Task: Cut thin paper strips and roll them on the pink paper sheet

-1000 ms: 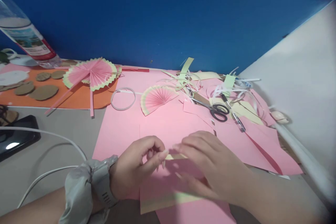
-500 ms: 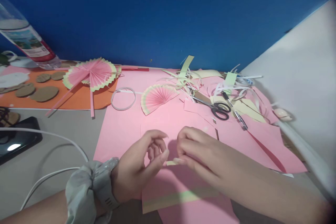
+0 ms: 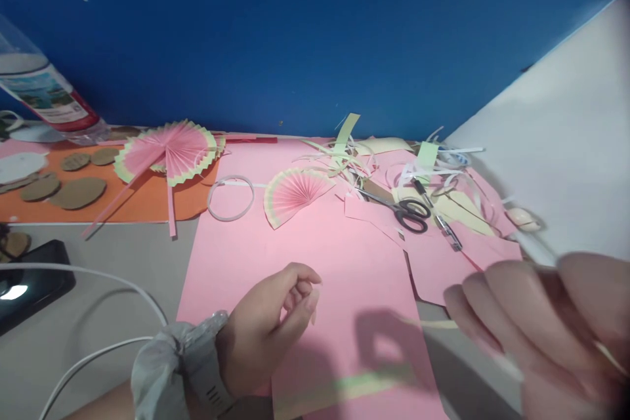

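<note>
At the desk's back-left corner stands a labelled plastic bottle. In front of it an orange sheet bears cardboard discs and a pleated pink paper rosette with green-yellow rims, its pink strips hanging past the sheet's front edge. A black phone lies near the desk's left edge.

Then comes a pale ring, flat on the large pink sheet. The left hand, with a grey scrunchie and a watch at the wrist, is bent inward over the sheet, fingers curled and thumb close to the forefinger; I cannot tell whether anything is pinched there. The banded pink paper, crossed by a yellow-green band, lies below it toward the desk's front edge. Behind the hand, toward the back edge, rests a half-round pleated fan.

Further right, black-handled scissors and a pen lie among paper scraps. The right hand has just swung away from the left, up toward the camera at the right, so the joint handling of the paper looks interrupted. Its fingers are folded but blurred; whether it grips the pale strip beside it is unclear.
</note>
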Available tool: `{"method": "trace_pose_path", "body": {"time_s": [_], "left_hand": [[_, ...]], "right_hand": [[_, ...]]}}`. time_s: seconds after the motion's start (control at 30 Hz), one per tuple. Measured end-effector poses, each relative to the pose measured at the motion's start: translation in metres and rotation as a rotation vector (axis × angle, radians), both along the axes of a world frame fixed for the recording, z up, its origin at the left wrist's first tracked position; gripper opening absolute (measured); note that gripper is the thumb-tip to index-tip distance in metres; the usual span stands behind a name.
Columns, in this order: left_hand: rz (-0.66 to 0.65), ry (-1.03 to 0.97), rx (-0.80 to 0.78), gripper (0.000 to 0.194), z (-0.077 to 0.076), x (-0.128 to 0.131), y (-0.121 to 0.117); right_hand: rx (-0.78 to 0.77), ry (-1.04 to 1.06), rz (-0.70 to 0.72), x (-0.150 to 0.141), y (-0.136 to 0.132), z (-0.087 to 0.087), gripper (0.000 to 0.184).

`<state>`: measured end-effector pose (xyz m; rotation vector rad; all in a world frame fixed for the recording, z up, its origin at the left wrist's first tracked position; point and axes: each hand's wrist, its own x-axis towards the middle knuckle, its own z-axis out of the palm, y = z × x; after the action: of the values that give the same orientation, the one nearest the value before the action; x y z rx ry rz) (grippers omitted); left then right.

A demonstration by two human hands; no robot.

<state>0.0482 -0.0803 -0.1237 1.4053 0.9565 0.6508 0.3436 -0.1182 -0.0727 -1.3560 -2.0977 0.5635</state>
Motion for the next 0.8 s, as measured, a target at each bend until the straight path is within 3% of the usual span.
{"method": "trace_pose_path", "body": {"time_s": [0.07,0.1,0.13,0.23,0.3,0.43,0.57,0.7,0.8], "left_hand": [[-0.007,0.024,0.009,0.017,0.001,0.000,0.001],[-0.012,0.035,0.016,0.017,0.001,0.000,0.001],[-0.018,0.044,0.026,0.017,0.001,0.000,0.001],[-0.029,0.071,0.065,0.018,0.001,0.000,0.000],[-0.047,0.082,0.100,0.017,0.002,-0.001,-0.002],[-0.167,0.012,0.180,0.015,0.009,-0.006,-0.007],[-0.398,-0.038,0.443,0.021,0.010,-0.009,-0.010],[-0.502,0.313,0.787,0.047,-0.006,-0.003,-0.015],[-0.532,0.547,0.905,0.066,-0.024,0.007,-0.025]], "right_hand": [[-0.161,0.374,-0.060,-0.021,0.025,0.017,0.042],[-0.182,0.476,-0.162,-0.031,0.036,0.023,0.040],[-0.218,0.578,-0.173,-0.039,0.045,0.028,0.039],[-0.346,0.806,-0.174,-0.053,0.058,0.028,0.039],[-0.442,0.851,-0.126,-0.056,0.059,0.020,0.039],[-0.598,0.810,-0.058,-0.059,0.060,0.006,0.044],[-0.690,0.777,0.055,-0.064,0.060,0.009,0.043],[-0.733,0.389,0.156,-0.072,0.055,0.029,0.032],[-0.666,0.057,0.131,-0.089,0.052,0.036,0.026]]}}
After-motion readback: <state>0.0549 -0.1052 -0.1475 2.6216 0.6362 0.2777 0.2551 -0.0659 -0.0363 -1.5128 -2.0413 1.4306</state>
